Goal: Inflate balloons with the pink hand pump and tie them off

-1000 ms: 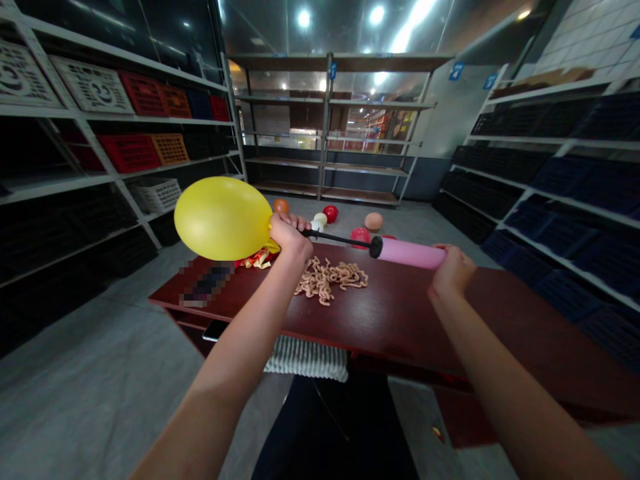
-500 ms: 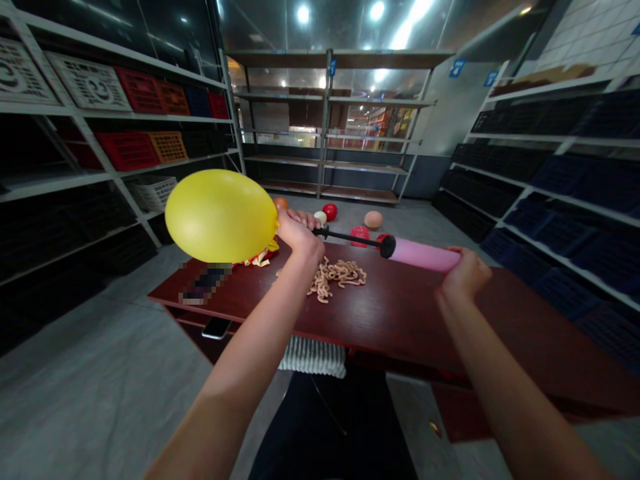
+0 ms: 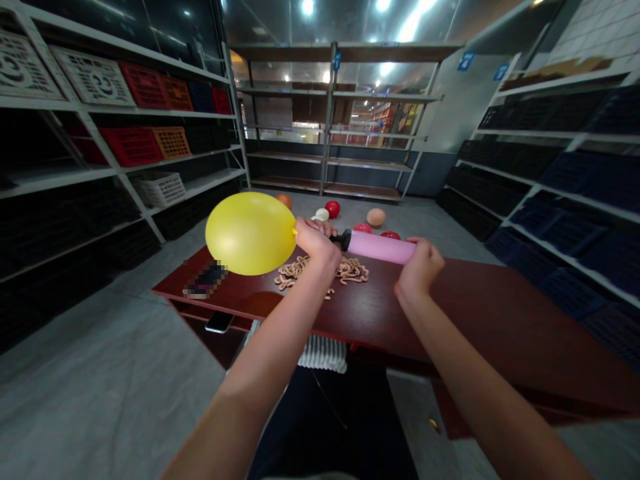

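A yellow inflated balloon [image 3: 251, 233] hangs over the left part of the dark red table [image 3: 480, 313]. Its neck is at my left hand [image 3: 320, 241], whose fingers wrap round the black handle end of a hand pump; how they hold the neck is partly hidden. My right hand [image 3: 421, 268] grips the far end of the pump's pink barrel [image 3: 381, 247]. The black rod is pushed into the barrel, so both hands are close together. Beneath my left wrist, tan twisted balloons [image 3: 353, 269] lie in a loose heap.
A blurred dark object [image 3: 206, 279] lies on the table's left end, and a phone [image 3: 219, 322] sits on the ledge below. Several balloons, one red [image 3: 333, 209] and one peach [image 3: 376, 217], rest on the floor beyond. Shelves with crates [image 3: 143, 85] stand at both sides.
My right hand and the pink barrel have moved left toward my left hand, and the rod has slid in. My left hand and the yellow balloon have shifted right and slightly down.
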The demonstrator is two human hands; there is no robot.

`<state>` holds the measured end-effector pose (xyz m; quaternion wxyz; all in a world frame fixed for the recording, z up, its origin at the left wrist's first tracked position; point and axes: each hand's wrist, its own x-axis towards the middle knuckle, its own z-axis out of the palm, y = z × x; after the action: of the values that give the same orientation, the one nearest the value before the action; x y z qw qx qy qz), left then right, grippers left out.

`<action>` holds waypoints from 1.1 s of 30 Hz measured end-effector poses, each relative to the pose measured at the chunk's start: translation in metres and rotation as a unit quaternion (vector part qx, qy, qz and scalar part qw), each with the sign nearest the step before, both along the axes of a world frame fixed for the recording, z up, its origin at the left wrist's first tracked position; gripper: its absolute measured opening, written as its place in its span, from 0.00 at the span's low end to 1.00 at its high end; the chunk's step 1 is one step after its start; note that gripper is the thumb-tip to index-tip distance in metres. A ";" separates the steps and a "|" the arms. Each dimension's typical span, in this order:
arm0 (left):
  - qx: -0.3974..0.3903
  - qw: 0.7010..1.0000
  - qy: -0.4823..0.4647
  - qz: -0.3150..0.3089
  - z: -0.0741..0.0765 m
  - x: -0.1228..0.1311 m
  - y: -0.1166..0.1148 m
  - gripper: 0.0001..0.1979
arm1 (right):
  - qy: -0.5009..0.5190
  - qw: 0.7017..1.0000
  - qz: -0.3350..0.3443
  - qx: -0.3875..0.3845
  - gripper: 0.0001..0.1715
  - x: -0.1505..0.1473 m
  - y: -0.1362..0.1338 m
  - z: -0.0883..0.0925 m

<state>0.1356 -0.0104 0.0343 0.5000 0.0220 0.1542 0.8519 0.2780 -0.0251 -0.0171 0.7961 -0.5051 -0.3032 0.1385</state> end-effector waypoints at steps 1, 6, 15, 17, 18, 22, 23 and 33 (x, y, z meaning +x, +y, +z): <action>-0.005 1.000 -0.005 0.000 0.000 -0.003 0.001 0.16 | -0.007 1.000 0.003 0.006 0.13 0.000 0.001 0.000; -0.039 0.999 -0.005 0.002 -0.004 -0.011 0.009 0.15 | -0.017 1.000 -0.009 0.011 0.14 -0.004 0.011 -0.006; -0.034 0.999 0.000 0.028 -0.006 -0.038 0.022 0.14 | 0.002 1.000 -0.018 0.009 0.13 0.026 0.024 -0.011; -0.029 0.999 0.007 0.029 -0.008 -0.049 0.023 0.14 | -0.001 0.999 -0.033 -0.006 0.13 0.041 0.024 -0.012; -0.026 0.999 0.011 0.029 -0.010 -0.054 0.023 0.14 | -0.002 0.999 -0.040 -0.013 0.13 0.048 0.024 -0.012; -0.011 1.000 0.013 0.025 -0.014 -0.063 0.023 0.14 | -0.006 0.999 -0.040 -0.015 0.12 0.067 0.019 -0.012; -0.010 1.000 0.009 0.022 -0.014 -0.063 0.023 0.14 | -0.005 0.999 -0.038 -0.011 0.12 0.069 0.019 -0.012; 0.006 1.000 -0.005 0.020 0.001 -0.053 0.021 0.17 | 0.000 0.998 -0.060 -0.019 0.16 0.069 0.018 0.006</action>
<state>0.0826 0.0108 0.0351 0.4836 0.0180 0.1471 0.8627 0.3470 -0.0072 -0.0114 0.7931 -0.5374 -0.2701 0.0964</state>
